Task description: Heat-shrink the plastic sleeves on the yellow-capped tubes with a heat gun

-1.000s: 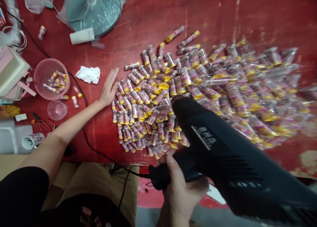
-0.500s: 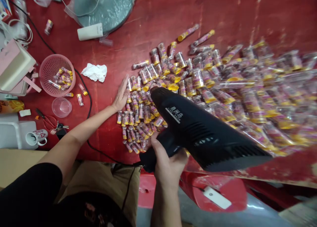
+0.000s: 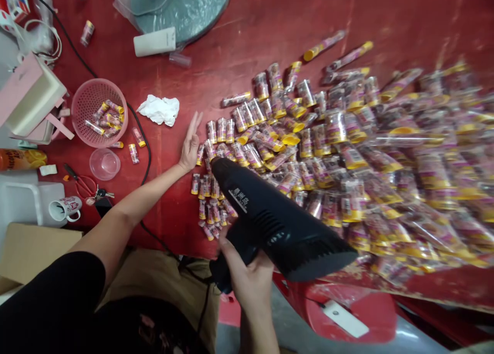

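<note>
My right hand [image 3: 249,266] is wrapped round the handle of a black hair dryer [image 3: 270,215], whose nozzle points up and left over the near end of a spread of small tubes. These wrapped tubes [image 3: 247,112] have yellow ends and purple-pink labels; some stand upright, others lie tipped. At the left edge of the spread, my left hand [image 3: 190,145] is held with fingers stretched out, beside the nearest tubes and holding nothing. Whether it touches a tube I cannot tell. The dryer covers part of the tubes beneath it.
On the left stand a pink basket [image 3: 77,114] with several tubes, a clear bowl [image 3: 105,163], a mug [image 3: 65,209] and red-handled scissors [image 3: 87,187]. Crumpled tissue [image 3: 159,110] lies nearby. A black cord [image 3: 144,163] crosses the red table [image 3: 278,14]. A red stool [image 3: 370,313] holds a white device [image 3: 345,318].
The hair dryer has swung left and toward me, its nozzle now nearer my left hand. My left hand has drawn slightly off the tubes. The whole view has shifted.
</note>
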A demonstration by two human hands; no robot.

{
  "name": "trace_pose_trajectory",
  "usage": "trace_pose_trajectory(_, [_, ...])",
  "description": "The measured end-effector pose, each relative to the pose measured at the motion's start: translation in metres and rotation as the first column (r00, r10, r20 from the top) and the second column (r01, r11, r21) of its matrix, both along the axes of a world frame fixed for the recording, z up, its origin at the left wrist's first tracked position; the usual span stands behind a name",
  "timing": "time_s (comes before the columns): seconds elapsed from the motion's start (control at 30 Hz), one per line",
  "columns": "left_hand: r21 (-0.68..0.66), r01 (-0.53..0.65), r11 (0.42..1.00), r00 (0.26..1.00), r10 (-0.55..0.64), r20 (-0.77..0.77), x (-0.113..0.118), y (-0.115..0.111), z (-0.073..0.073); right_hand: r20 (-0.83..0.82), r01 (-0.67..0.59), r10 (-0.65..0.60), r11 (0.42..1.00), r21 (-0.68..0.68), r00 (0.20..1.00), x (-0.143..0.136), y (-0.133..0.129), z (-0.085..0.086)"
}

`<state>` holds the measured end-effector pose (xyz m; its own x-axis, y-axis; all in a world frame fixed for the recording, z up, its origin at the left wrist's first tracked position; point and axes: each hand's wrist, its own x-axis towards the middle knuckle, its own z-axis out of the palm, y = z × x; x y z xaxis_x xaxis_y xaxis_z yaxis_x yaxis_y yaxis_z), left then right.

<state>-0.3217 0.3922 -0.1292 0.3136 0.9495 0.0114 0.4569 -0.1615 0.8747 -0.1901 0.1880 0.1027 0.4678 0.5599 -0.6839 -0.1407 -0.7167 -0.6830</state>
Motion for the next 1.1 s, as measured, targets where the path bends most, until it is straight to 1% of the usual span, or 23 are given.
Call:
trace_pose_trajectory(0.07, [-0.015,-0.013,1.000,1.000,0.013,0.008,-0.001,0.000,0.000,-0.058,-0.010,0.007,0.999,-0.052,0.998,-0.001,-0.005,0.000])
trace_pose_trajectory(0.13, [-0.029,-0.046,0.999,0.998,0.047,0.044,-0.002,-0.001,0.001,-0.106,-0.007,0.000,0.998,-0.065,0.994,-0.003,-0.006,-0.001])
trace_pose_trajectory(0.2, [-0.031,-0.068,0.997,0.996,0.070,0.061,-0.002,-0.002,0.002,-0.083,0.014,-0.017,0.999,-0.039,0.996,-0.004,-0.003,-0.002])
trace_pose_trajectory(0.27, [-0.010,-0.065,0.998,0.996,0.066,0.067,-0.003,-0.003,0.001,-0.028,0.039,-0.039,0.999,-0.008,0.999,-0.004,0.005,-0.004])
trace_pose_trajectory(0.4, [0.089,-0.048,0.995,0.996,0.041,0.083,-0.005,-0.006,0.002,0.015,0.105,-0.107,0.989,0.105,0.994,0.000,0.029,-0.009])
trace_pose_trajectory(0.47, [0.173,0.004,0.985,1.000,-0.007,0.014,-0.005,-0.009,0.009,0.029,0.164,-0.170,0.975,0.150,0.985,0.005,0.036,-0.010])
trace_pose_trajectory(0.53, [0.260,0.151,0.954,0.986,-0.126,-0.109,0.000,-0.010,0.020,0.046,0.220,-0.231,0.961,0.168,0.972,0.013,0.035,-0.007])
trace_pose_trajectory(0.6, [0.303,0.349,0.887,0.930,-0.287,-0.231,0.016,-0.006,0.033,0.052,0.276,-0.291,0.942,0.193,0.955,0.021,0.028,0.001])
trace_pose_trajectory(0.67, [0.301,0.491,0.817,0.862,-0.407,-0.302,0.046,0.004,0.047,0.032,0.357,-0.375,0.902,0.242,0.926,0.029,0.021,0.014])
trace_pose_trajectory(0.73, [0.285,0.565,0.774,0.815,-0.471,-0.337,0.087,0.018,0.063,0.033,0.434,-0.463,0.851,0.296,0.886,0.034,0.016,0.029])
trace_pose_trajectory(0.8, [0.267,0.633,0.726,0.764,-0.530,-0.369,0.133,0.034,0.077,0.042,0.477,-0.518,0.813,0.334,0.854,0.039,0.016,0.041])
trace_pose_trajectory(0.87, [0.239,0.730,0.640,0.673,-0.613,-0.415,0.174,0.046,0.086,0.051,0.501,-0.549,0.794,0.345,0.835,0.044,0.019,0.049])
trace_pose_trajectory(0.93, [0.201,0.812,0.548,0.573,-0.684,-0.451,0.201,0.055,0.085,0.069,0.522,-0.578,0.777,0.351,0.813,0.050,0.021,0.051])
trace_pose_trajectory(0.97, [0.189,0.832,0.521,0.545,-0.704,-0.456,0.208,0.059,0.080,0.082,0.522,-0.583,0.774,0.359,0.808,0.053,0.022,0.051])
trace_pose_trajectory(1.0, [0.188,0.837,0.514,0.539,-0.712,-0.451,0.210,0.063,0.073,0.090,0.516,-0.581,0.775,0.366,0.809,0.056,0.023,0.049])
trace_pose_trajectory(1.03, [0.197,0.828,0.525,0.554,-0.709,-0.437,0.209,0.068,0.064,0.095,0.504,-0.574,0.778,0.375,0.814,0.058,0.022,0.046])
trace_pose_trajectory(1.1, [0.220,0.792,0.570,0.606,-0.690,-0.395,0.196,0.080,0.043,0.086,0.472,-0.536,0.799,0.372,0.840,0.063,0.020,0.038])
